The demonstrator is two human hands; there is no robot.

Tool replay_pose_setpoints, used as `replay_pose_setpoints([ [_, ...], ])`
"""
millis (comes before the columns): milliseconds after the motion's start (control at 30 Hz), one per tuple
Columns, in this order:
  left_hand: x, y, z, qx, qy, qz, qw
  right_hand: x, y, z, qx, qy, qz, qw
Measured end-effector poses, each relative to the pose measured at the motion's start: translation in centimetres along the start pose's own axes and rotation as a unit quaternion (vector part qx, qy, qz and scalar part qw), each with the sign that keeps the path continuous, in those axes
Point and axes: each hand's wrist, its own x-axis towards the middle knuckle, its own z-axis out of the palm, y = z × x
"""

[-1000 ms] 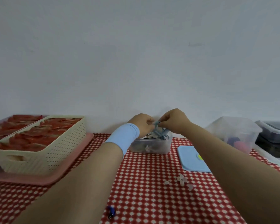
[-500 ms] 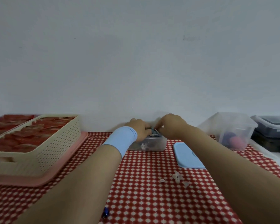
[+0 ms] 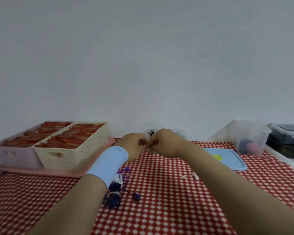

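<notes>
My left hand (image 3: 132, 145) and my right hand (image 3: 165, 141) meet fingertip to fingertip low over the red checked tablecloth (image 3: 159, 192), fingers curled. Between them they pinch a thin black cord (image 3: 151, 132), whose loop pokes up just above the fingers. The rest of what they hold is hidden. A light blue wristband (image 3: 109, 161) sits on my left wrist. Behind my right hand stands a small clear box (image 3: 182, 135), mostly covered. A heap of purple beads and strings (image 3: 115, 190) lies beside my left forearm.
A cream perforated basket (image 3: 75, 150) of red pieces stands on a pink tray (image 3: 58, 172) at the left. A blue lid (image 3: 227, 160), a clear bin (image 3: 244, 138) and a dark box (image 3: 287, 138) are at the right. Small white beads (image 3: 194, 175) lie mid-cloth.
Both hands have come down from over the small clear box towards me, still joined at the fingertips. The view has tilted down, bringing the purple beads into sight.
</notes>
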Motion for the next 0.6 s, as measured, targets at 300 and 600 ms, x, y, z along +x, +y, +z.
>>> replay_pose_setpoints([
  [300, -7.6, -6.2, -1.3, -0.018, -0.055, -0.088, 0.994, 0.0, -6.1, 5.4, -0.006, -0.101, 0.000, 0.995],
  [600, -10.7, -8.3, -1.8, -0.021, -0.066, -0.106, 0.992, 0.4, -8.4, 8.5, -0.029, -0.067, 0.047, 0.996],
])
